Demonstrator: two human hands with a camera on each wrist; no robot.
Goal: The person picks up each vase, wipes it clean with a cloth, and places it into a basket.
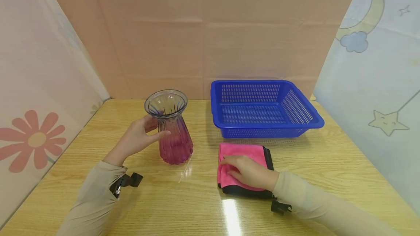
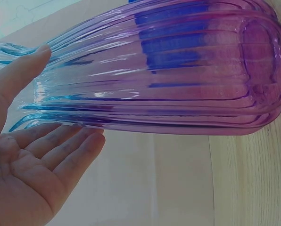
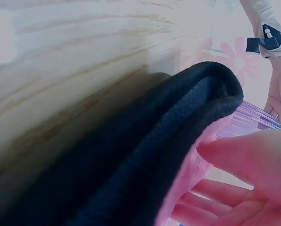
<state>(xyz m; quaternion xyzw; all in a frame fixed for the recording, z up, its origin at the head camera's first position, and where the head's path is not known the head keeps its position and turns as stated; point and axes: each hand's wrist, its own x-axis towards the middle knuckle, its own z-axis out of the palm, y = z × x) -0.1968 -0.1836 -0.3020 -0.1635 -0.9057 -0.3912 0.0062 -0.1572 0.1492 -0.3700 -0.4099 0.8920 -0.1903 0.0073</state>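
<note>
A ribbed glass vase (image 1: 176, 139), clear grey-blue at its flared rim and purple-pink below, stands on the table at left of centre. My left hand (image 1: 141, 136) is at its neck, the thumb across the near side and the other fingers behind. In the left wrist view those fingers (image 2: 79, 150) look nearly straight along the glass. To the right lies a folded pink cloth (image 1: 244, 150) with black edging. My right hand (image 1: 251, 172) rests on it, fingertips towards its left edge. In the right wrist view, thumb and fingers touch the pink side, spread apart.
A blue plastic basket (image 1: 265, 132) with slotted walls stands behind the cloth, with nothing in it. The wood-grain table (image 1: 197, 199) carries a bright glare near the front. An orange-brown sheet (image 1: 197, 46) hangs along the back, and patterned sheets flank both sides.
</note>
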